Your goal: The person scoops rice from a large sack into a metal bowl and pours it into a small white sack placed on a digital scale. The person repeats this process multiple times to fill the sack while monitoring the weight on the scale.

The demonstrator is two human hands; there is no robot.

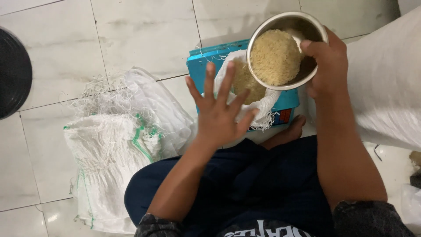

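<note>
Head view: steel bowl point(287, 48) heaped with pale golden rice point(274, 57).

Only 1 view is covering the scene: a camera worn on the person's head, looking almost straight down. It is sitting close above the lap, so both forearms are entering from the bottom edge and filling much of the middle. The white tiled floor point(131, 35) is taking up the top and left, and a big white sack point(386, 83) is cutting off the right edge.
</note>
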